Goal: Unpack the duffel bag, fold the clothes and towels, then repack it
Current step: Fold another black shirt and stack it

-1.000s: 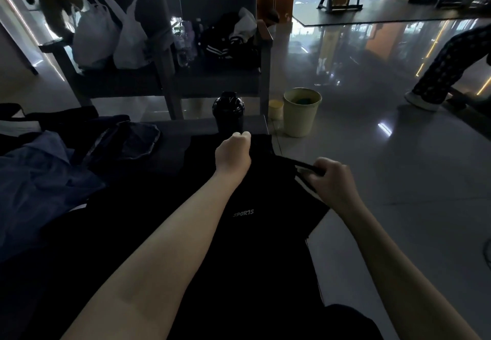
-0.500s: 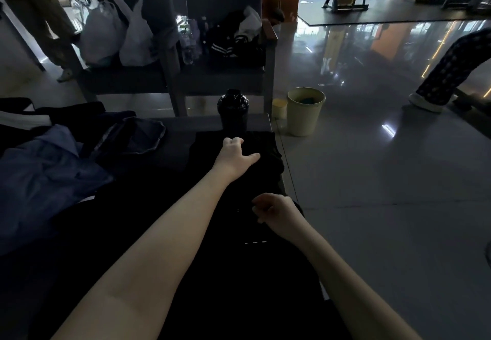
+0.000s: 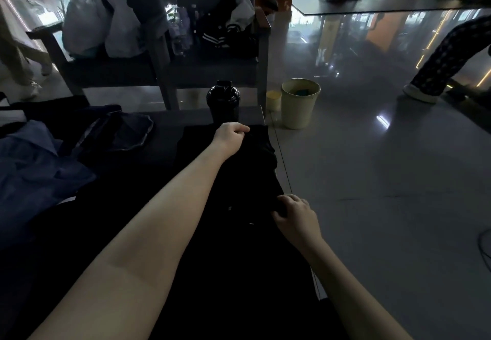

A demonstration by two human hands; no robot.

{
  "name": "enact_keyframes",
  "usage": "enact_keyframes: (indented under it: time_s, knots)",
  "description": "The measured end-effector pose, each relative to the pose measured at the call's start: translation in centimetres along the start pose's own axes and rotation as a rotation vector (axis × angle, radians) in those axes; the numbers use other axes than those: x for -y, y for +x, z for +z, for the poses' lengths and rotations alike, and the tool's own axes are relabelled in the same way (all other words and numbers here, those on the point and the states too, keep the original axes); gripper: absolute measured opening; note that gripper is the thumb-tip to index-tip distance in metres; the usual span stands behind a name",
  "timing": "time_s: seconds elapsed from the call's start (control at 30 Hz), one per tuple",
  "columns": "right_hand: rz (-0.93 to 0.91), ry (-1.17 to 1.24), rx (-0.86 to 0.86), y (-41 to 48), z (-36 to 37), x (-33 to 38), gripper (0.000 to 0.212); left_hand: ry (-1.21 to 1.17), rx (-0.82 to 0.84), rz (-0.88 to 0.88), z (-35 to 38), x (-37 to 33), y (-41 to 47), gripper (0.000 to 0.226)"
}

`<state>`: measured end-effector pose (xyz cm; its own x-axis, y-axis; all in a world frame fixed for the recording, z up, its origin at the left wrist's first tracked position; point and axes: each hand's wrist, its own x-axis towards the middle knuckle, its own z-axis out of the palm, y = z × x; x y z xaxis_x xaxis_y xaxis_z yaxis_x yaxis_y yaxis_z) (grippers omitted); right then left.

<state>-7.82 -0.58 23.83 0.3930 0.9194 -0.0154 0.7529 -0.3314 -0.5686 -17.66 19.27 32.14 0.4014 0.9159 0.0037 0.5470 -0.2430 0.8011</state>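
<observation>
Well to the near side of the squat black plastic shaker bottle (image 3: 223, 99), the right hand (image 3: 295, 216) curls its fingers onto the right edge of the soft black sports garment (image 3: 239, 180), which lies flat and reaches almost to the bottle. Just before the bottle, the left hand (image 3: 229, 137) pinches the garment's far hem. The cloth looks light and limp (likely to sag between grips), so edges and corners seem the best holds.

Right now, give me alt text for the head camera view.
Two hands handle a black garment: the left hand pinches its far edge, the right hand grips its right side. A black bottle stands behind; blue clothes lie left.
</observation>
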Motion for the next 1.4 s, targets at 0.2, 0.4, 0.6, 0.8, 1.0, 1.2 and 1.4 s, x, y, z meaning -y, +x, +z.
enact_keyframes:
  time_s: [0.2,0.4,0.6,0.8,1.0,1.2,1.4]
  knots:
    - [0.021,-0.096,0.047,-0.6,0.7,0.4,0.052,0.714,0.158,0.247,-0.2,1.9,-1.4,0.054]
    - [-0.002,-0.201,0.113,-1.2,0.8,1.7,0.049,1.088,-0.055,0.44,-3.2,5.7,-4.3,0.057]
    - [-0.185,-0.102,0.031,0.7,0.6,7.0,0.05,0.895,-0.211,0.195,-7.1,8.1,-5.5,0.06]
    - [-0.246,-0.047,-0.118,6.9,-0.1,11.6,0.057,0.63,-0.262,0.183,-8.6,8.0,-3.9,0.031]
    - [-0.248,-0.122,-0.085,12.1,1.1,13.7,0.04,0.329,-0.198,0.168,-10.3,8.5,-1.9,0.023]
    - [-0.138,-0.034,-0.234,12.5,1.0,13.9,0.021,0.249,0.047,0.067,-10.8,10.4,-2.2,0.038]
    - [-0.039,0.01,-0.243,13.0,0.4,13.8,0.024,0.358,0.016,-0.044,-12.0,14.5,-3.3,0.011]
